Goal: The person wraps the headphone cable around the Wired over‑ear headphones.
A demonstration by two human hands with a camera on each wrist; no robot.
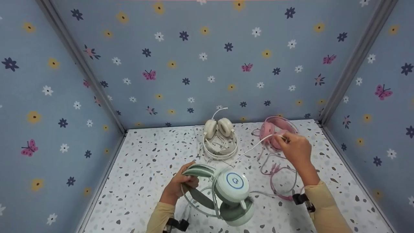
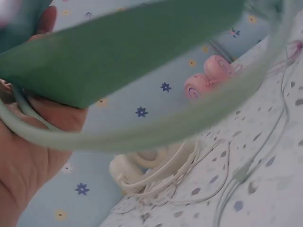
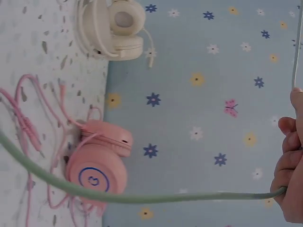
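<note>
Pale green headphones (image 1: 232, 186) are held up above the tabletop. My left hand (image 1: 181, 183) grips their headband (image 2: 118, 59), which fills much of the left wrist view. Off to the right, my right hand (image 1: 296, 150) holds the headphones' thin cable (image 1: 254, 147) with curled fingers and draws a length of it up from the earcups. In the right wrist view the green cable (image 3: 142, 198) runs into the curled fingers, and a thinner stretch leaves above the thumb. The cable's end cannot be made out.
Cream headphones (image 1: 210, 130) with a coiled cable lie at the back middle. Pink headphones (image 1: 267, 129) lie at the back right, partly behind my right hand, their pink cable (image 1: 273, 184) spread toward the front. Flower-patterned walls (image 1: 207, 64) enclose the speckled tabletop (image 1: 139, 161).
</note>
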